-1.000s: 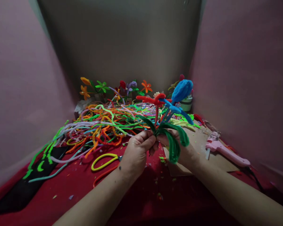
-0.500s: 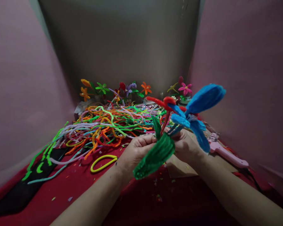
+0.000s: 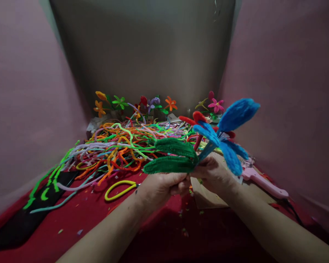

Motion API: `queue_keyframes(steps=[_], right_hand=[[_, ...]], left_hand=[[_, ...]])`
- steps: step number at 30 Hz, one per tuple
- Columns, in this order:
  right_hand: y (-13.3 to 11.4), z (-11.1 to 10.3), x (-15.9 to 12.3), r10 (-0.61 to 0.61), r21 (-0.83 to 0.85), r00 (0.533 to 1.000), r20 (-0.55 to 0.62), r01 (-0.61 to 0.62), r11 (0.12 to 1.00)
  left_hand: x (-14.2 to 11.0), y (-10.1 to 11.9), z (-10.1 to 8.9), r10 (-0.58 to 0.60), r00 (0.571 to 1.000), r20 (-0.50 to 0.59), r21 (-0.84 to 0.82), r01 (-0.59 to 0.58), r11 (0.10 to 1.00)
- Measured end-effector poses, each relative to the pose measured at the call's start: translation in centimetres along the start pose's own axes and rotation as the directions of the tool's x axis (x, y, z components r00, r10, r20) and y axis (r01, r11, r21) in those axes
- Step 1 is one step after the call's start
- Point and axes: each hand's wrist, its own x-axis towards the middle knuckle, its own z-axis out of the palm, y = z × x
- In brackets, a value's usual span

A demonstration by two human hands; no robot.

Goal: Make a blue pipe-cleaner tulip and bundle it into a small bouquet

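A bunch of pipe-cleaner flowers is held up in front of me, gripped low on its stems by both hands. Its blue flower [image 3: 231, 155] leans to the right, with a red flower [image 3: 199, 117] partly hidden behind it. Two long green leaves [image 3: 170, 165] stick out leftward above my left hand [image 3: 163, 186], whose thumb and fingers pinch near the stem bottoms. My right hand [image 3: 215, 173] is closed around the stems just under the blue flower. The lower stem ends are mostly covered by fingers.
Loose pipe cleaners [image 3: 120, 142] heap across the red cloth [image 3: 93, 226]. A yellow-handled tool [image 3: 106, 193] lies left of my wrist. To the right are a pink glue gun [image 3: 265, 182] and a brown board [image 3: 205, 195]. Finished flowers [image 3: 171, 103] line the back wall.
The bunch has turned in my hands: the green leaves, which hung down in front, now point left above my left hand. My left hand has dropped slightly.
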Motion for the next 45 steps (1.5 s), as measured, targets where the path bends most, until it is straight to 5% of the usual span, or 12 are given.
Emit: queue_keyframes(steps=[6, 10, 15, 22, 25, 28, 31, 35, 38, 45], right_hand=[[-0.6, 0.5, 0.1, 0.018, 0.002, 1.0, 0.005, -0.018, 1.0], [-0.7, 1.0, 0.2, -0.035, -0.014, 0.992, -0.119, 0.034, 0.999], [-0.1, 1.4, 0.4, -0.017, 0.117, 0.996, -0.091, 0.028, 0.993], [0.4, 1.8, 0.6, -0.02, 0.172, 0.979, -0.201, 0.055, 0.984], [0.6, 1.9, 0.6, -0.026, 0.161, 0.965, -0.259, 0.07, 0.984], [0.8, 1.9, 0.5, -0.034, 0.13, 0.95, -0.311, 0.078, 0.988], [1.0, 2.0, 0.5, -0.021, 0.123, 0.941, -0.337, 0.066, 0.99], [1.1, 2.2, 0.5, -0.042, 0.009, 0.916, -0.398, 0.05, 0.999], [1.1, 2.3, 0.5, -0.11, -0.12, 0.912, -0.395, 0.067, 0.991], [0.8, 3.0, 0.4, -0.122, -0.074, 0.916, -0.382, 0.101, 0.992]], left_hand=[[0.1, 0.0, -0.2, 0.056, 0.996, -0.064, 0.197, -0.043, 0.98], [0.5, -0.1, -0.1, 0.048, 0.995, -0.082, 0.139, -0.036, 0.99], [0.8, -0.1, 0.3, 0.108, 0.992, -0.061, 0.179, -0.096, 0.979], [0.6, -0.7, 1.1, 0.304, 0.918, -0.255, 0.373, -0.197, 0.907], [0.4, -1.3, 0.7, 0.489, 0.829, -0.273, 0.621, -0.236, 0.747], [0.3, -1.8, 0.0, 0.67, 0.735, -0.105, 0.883, -0.24, 0.402], [0.3, -1.9, -0.6, 0.696, 0.716, 0.051, 0.969, -0.205, 0.14], [0.6, -1.8, -1.3, 0.68, 0.726, 0.101, 0.988, -0.152, 0.016], [0.8, -1.7, -1.4, 0.689, 0.723, 0.041, 0.974, -0.183, 0.135], [1.4, -1.5, -0.1, 0.593, 0.764, -0.253, 0.652, -0.318, 0.688]])
